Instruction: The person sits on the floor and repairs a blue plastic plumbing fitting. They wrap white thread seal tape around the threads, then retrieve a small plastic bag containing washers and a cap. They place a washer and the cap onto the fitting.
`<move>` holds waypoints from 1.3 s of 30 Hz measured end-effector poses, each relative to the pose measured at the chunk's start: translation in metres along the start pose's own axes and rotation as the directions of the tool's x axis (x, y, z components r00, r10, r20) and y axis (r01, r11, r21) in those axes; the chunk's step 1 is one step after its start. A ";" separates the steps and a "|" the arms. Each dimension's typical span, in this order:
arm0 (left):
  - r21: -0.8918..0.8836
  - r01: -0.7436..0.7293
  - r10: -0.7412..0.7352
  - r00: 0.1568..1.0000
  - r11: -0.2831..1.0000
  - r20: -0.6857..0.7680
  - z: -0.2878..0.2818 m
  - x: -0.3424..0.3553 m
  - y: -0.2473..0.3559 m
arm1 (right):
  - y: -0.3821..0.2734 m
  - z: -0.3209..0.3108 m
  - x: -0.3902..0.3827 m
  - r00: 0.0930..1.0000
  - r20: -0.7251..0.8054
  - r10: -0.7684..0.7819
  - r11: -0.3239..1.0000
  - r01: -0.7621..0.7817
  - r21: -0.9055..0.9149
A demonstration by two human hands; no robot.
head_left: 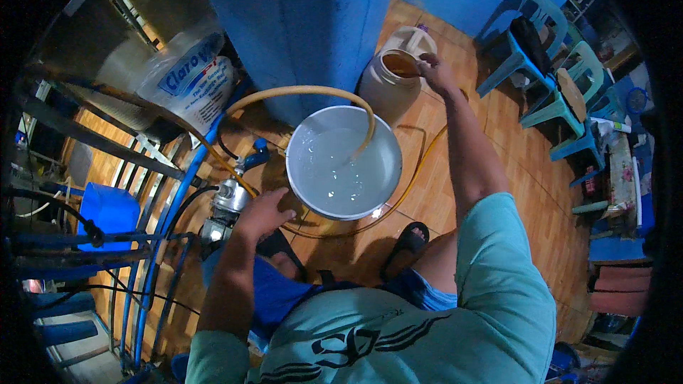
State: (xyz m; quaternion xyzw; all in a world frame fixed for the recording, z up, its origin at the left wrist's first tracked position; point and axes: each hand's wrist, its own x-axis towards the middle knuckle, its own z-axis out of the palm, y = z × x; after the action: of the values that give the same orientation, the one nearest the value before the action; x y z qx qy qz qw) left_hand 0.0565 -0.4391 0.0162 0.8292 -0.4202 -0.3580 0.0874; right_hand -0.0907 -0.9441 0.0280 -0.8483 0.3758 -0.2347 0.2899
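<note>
A round white basin (293,163) of water stands on the floor in front of me. A tan hose (306,90) arches over and its end dips into the water. My right hand (435,73) reaches far forward, fingers curled closed at the mouth rim of a whitish plastic jug (388,96), whose inside looks brown. My left hand (265,217) hangs beside the basin, thumb and fingers apart, holding nothing. Below and left of it is a silver metal pump (231,195) with a blue valve (260,146); I cannot tell whether the hand touches it.
A blue pillar (284,28) rises behind the basin. Left are blue metal rails (192,171), a large printed plastic bag (185,78) and a blue bin (108,213). Chairs (523,46) line the right. Another white container (413,39) stands behind the jug. A yellow hose (427,149) loops across the tiles.
</note>
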 end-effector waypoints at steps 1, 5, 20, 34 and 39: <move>0.006 -0.023 0.023 1.000 1.000 -0.001 -0.002 0.002 0.001 | 0.002 -0.008 -0.006 0.996 -0.071 -0.047 0.998 0.044 -0.050; 0.038 -0.066 0.067 0.997 0.997 -0.033 0.008 0.007 -0.004 | 0.010 -0.043 -0.050 0.996 -0.082 -0.043 0.995 0.050 0.090; 0.236 -0.170 0.162 0.985 0.957 0.052 0.039 0.007 0.043 | 0.028 -0.089 -0.271 0.965 0.231 0.126 0.992 -0.116 -0.054; 0.212 -0.194 0.169 0.977 0.958 0.132 0.044 -0.003 0.040 | 0.046 -0.043 -0.270 0.714 0.623 0.320 0.914 -0.405 -0.005; 0.176 -0.235 0.221 0.971 0.956 0.097 0.045 0.001 0.031 | 0.051 -0.047 -0.258 0.832 0.469 0.298 0.931 -0.361 0.050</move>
State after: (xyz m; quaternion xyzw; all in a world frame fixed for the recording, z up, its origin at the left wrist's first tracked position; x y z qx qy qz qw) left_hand 0.0069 -0.4527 -0.0035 0.7655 -0.5476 -0.3360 0.0342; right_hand -0.3015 -0.7876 -0.0185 -0.7799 0.4215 -0.0018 0.4628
